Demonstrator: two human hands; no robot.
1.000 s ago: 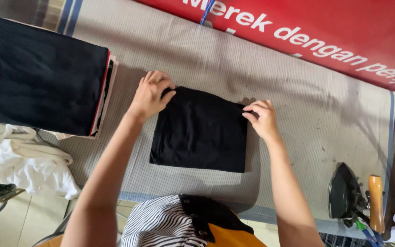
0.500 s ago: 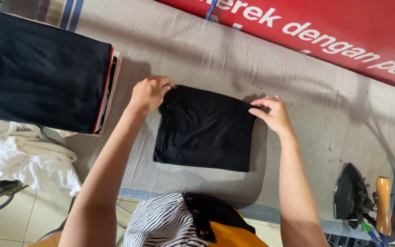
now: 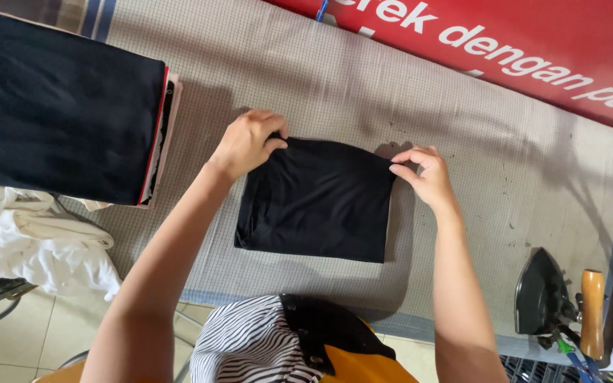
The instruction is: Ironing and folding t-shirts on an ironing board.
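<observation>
A folded black garment lies flat in the middle of the grey checked ironing surface. My left hand pinches its far left corner between thumb and fingers. At the far right corner, my right hand grips the cloth's edge the same way. Both forearms reach in from the bottom of the view on either side of the garment.
A stack of folded clothes with a black piece on top sits at the left. White crumpled cloth hangs below it. An iron with a wooden handle rests at the right near edge. A red banner lies along the far side.
Both hands have stayed on the garment's far corners, and the left hand's fingers have curled tighter onto the cloth. The camera has shifted slightly.
</observation>
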